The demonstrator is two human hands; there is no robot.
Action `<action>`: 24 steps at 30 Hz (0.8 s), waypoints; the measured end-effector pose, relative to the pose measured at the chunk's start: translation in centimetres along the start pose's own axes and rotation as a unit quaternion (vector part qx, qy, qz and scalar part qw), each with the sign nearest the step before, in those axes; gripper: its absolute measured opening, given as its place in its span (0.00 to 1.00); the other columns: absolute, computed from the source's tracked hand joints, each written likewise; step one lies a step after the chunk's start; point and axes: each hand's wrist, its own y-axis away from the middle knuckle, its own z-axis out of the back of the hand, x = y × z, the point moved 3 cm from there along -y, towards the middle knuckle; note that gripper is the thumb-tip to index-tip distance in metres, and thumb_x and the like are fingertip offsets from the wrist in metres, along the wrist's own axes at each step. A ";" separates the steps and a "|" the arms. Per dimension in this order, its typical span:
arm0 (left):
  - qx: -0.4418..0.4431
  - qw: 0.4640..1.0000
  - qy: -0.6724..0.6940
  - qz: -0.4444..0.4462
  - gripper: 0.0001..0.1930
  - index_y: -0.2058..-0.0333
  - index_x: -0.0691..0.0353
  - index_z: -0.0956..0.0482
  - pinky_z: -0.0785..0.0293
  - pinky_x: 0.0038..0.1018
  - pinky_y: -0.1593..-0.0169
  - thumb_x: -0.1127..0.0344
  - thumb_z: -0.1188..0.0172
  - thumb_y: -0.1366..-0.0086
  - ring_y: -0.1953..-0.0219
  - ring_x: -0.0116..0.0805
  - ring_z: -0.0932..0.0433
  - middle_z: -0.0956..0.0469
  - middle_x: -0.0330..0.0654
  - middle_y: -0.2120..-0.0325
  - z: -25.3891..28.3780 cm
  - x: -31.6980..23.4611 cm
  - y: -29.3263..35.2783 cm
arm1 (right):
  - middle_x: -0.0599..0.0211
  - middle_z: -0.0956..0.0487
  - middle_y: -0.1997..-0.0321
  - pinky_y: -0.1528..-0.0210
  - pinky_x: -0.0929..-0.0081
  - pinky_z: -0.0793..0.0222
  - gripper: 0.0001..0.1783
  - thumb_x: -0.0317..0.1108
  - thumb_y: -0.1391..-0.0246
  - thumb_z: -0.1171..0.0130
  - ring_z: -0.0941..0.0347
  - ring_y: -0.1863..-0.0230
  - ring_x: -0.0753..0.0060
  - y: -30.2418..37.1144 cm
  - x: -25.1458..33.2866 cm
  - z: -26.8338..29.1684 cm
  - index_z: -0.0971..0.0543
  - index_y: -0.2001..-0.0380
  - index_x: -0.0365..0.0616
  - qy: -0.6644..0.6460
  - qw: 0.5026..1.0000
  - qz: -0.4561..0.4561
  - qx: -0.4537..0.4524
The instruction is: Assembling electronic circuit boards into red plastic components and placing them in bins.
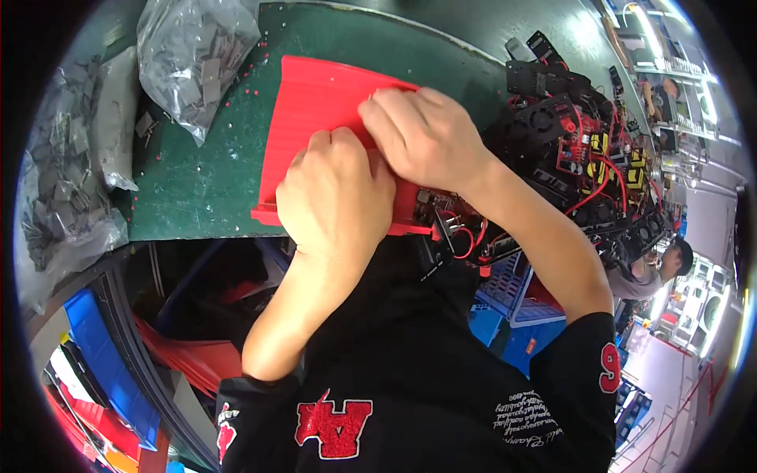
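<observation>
A red ribbed panel with raised edges (303,98) lies on the green work surface in front of me. My left hand (335,189) is curled into a fist over its near middle part, knuckles up. Just beyond and to the right, my right hand (422,138) bends over the panel's right side with its fingers drawn in. Both hands' fingertips are hidden, so what they pinch, if anything, cannot be made out. Close to my right wrist, a small circuit board with red wires (441,213) sits at the panel's near right corner.
A heap of black electronic units with fans and red wires (583,150) fills the right side. Clear bags of grey parts (193,59) stand at the far left, with more grey parts (63,181) beside them. Below the table edge is a blue crate (512,292). Another person (646,276) is at far right.
</observation>
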 end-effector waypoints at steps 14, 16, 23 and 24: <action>0.119 0.643 0.750 0.099 0.14 0.58 0.70 0.21 0.24 0.24 0.66 0.64 0.46 0.31 0.73 0.29 0.21 0.18 0.44 0.70 4.2 0.3 2.4 | 0.67 0.23 0.70 0.64 0.77 0.32 0.03 0.27 0.48 0.37 0.27 0.67 0.73 -1.9 -1.7 7.4 0.19 0.70 0.40 -0.485 0.828 -0.265 -0.091; 0.098 0.623 0.768 0.112 0.13 0.60 0.68 0.20 0.24 0.23 0.67 0.63 0.44 0.32 0.73 0.28 0.22 0.18 0.42 0.71 4.7 1.1 2.3 | 0.67 0.23 0.70 0.65 0.76 0.32 0.03 0.26 0.49 0.37 0.27 0.67 0.72 -2.3 -1.1 7.8 0.19 0.69 0.40 -0.503 0.824 -0.234 -0.117; -0.015 0.623 0.772 0.129 0.09 0.76 0.61 0.27 0.41 0.21 0.78 0.65 0.42 0.39 0.81 0.23 0.35 0.31 0.34 0.82 6.3 5.5 0.6 | 0.63 0.24 0.63 0.61 0.69 0.30 0.14 0.38 0.50 0.32 0.26 0.64 0.66 -6.9 -1.5 6.8 0.22 0.64 0.42 -0.574 0.806 -0.135 -0.053; -0.081 0.725 0.676 0.105 0.08 0.75 0.63 0.26 0.38 0.22 0.77 0.66 0.42 0.39 0.81 0.25 0.33 0.30 0.35 0.82 6.7 6.9 0.6 | 0.57 0.26 0.58 0.55 0.64 0.31 0.28 0.47 0.53 0.30 0.27 0.59 0.62 -7.8 -3.6 5.8 0.26 0.57 0.39 -0.539 0.824 -0.166 -0.055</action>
